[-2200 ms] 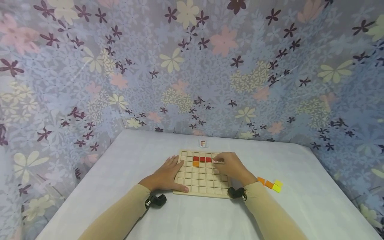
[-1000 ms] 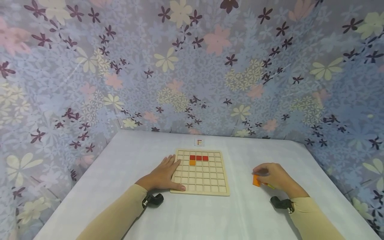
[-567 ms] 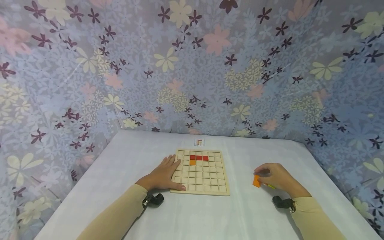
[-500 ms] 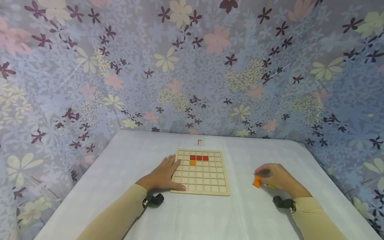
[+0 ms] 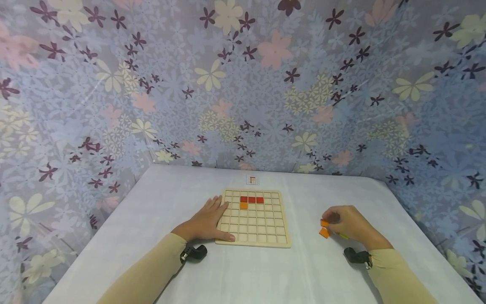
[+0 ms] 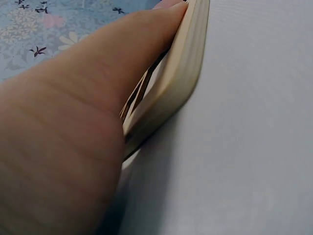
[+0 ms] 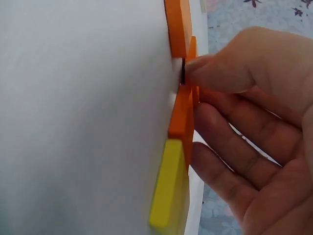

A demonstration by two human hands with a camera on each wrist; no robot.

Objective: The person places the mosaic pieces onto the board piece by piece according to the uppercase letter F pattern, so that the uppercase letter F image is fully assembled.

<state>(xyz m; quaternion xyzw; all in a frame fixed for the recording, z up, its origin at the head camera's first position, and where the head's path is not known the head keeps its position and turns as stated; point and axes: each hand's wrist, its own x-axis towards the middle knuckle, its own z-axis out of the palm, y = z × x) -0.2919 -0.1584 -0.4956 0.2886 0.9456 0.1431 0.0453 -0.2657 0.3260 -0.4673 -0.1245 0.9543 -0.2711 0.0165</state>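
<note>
My left hand (image 5: 203, 223) lies spread along the left side of a wooden grid board (image 5: 250, 243), fingers straight, thumb over the near edge. In the board sit red tiles (image 5: 252, 199) in a row, with an orange tile (image 5: 244, 206) below the leftmost. Right of the board, my right hand (image 5: 349, 221) pinches another orange tile (image 5: 324, 222) between thumb and fingers. Beside its fingertips lie a loose orange tile (image 5: 323, 232) and a yellow tile (image 7: 168, 186), partly hidden by the hand in the head view. The right wrist view shows a further orange tile (image 7: 183, 115) near the fingers.
A small printed card (image 5: 252, 180) with a coloured grid pattern lies behind the board. The table (image 5: 243, 274) has a white cover. A floral curtain (image 5: 243, 84) hangs at the back and sides.
My right hand has gone from the board to the loose tiles on the right. Lately it shifted slightly, and the pinched orange tile shows apart from the one beside it. My left hand stays put.
</note>
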